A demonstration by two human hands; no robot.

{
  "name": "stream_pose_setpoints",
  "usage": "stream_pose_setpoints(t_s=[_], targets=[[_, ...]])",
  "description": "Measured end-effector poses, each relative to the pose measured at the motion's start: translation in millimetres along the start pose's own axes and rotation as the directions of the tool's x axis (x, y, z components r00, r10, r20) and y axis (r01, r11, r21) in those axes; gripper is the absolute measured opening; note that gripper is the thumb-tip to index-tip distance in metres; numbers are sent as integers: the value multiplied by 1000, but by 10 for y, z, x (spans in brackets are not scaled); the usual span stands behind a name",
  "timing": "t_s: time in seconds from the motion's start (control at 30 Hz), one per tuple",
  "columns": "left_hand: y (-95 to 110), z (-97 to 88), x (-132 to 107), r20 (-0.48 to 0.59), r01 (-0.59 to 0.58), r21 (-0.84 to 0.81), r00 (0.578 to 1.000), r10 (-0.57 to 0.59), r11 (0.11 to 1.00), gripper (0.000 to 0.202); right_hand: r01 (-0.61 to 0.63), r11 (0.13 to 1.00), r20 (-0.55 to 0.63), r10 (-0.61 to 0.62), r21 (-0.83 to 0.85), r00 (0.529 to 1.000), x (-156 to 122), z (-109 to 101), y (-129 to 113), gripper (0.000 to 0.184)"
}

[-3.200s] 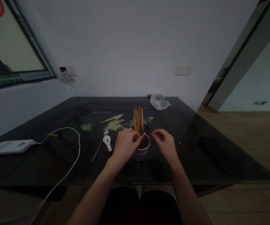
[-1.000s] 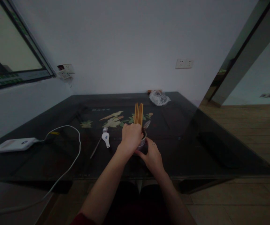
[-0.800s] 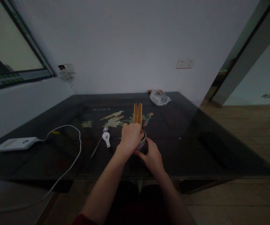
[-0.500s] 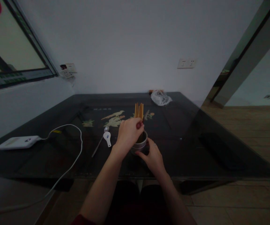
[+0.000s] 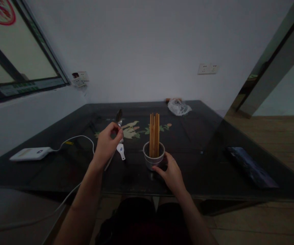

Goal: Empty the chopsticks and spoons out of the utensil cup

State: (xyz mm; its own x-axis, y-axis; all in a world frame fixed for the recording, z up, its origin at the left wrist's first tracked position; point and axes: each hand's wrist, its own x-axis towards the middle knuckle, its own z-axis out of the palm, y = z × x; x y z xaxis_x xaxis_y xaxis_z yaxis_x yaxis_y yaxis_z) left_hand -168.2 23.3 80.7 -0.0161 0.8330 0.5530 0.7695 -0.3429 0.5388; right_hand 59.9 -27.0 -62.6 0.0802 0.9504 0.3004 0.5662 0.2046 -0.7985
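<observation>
A small metal cup (image 5: 153, 159) stands on the dark glass table (image 5: 203, 160), with several wooden chopsticks (image 5: 154, 134) upright in it. My right hand (image 5: 171, 172) grips the cup's near right side. To the cup's left, my left hand (image 5: 107, 143) is raised and closed on a metal spoon (image 5: 119, 116), bowl end up. Just below that hand, a white ceramic spoon (image 5: 121, 151) and part of another metal spoon lie on the table.
A white power bank (image 5: 31, 153) with a white cable (image 5: 80, 137) lies at the left. A crumpled clear plastic bag (image 5: 179, 107) sits at the far edge by the wall. A dark phone (image 5: 251, 166) lies at the right. The table's near edge runs above my lap.
My left hand lifted a metal spoon out of the cup and carried it left, above the spoons on the table. My right hand stayed on the cup. The view shifted slightly.
</observation>
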Motion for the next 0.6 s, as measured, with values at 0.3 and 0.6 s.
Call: stream_pose_setpoints(t_s=[0.3,0.6], targets=[[-1335,125,2,335,348,51,877,-345,936,18,1,999,1,-1,34,1000,-7,28,45,64],[-1667,326,-38,430,403,105,806,-406,909,22,5,999,-16,-5,38,1000,-19,45,56,60]])
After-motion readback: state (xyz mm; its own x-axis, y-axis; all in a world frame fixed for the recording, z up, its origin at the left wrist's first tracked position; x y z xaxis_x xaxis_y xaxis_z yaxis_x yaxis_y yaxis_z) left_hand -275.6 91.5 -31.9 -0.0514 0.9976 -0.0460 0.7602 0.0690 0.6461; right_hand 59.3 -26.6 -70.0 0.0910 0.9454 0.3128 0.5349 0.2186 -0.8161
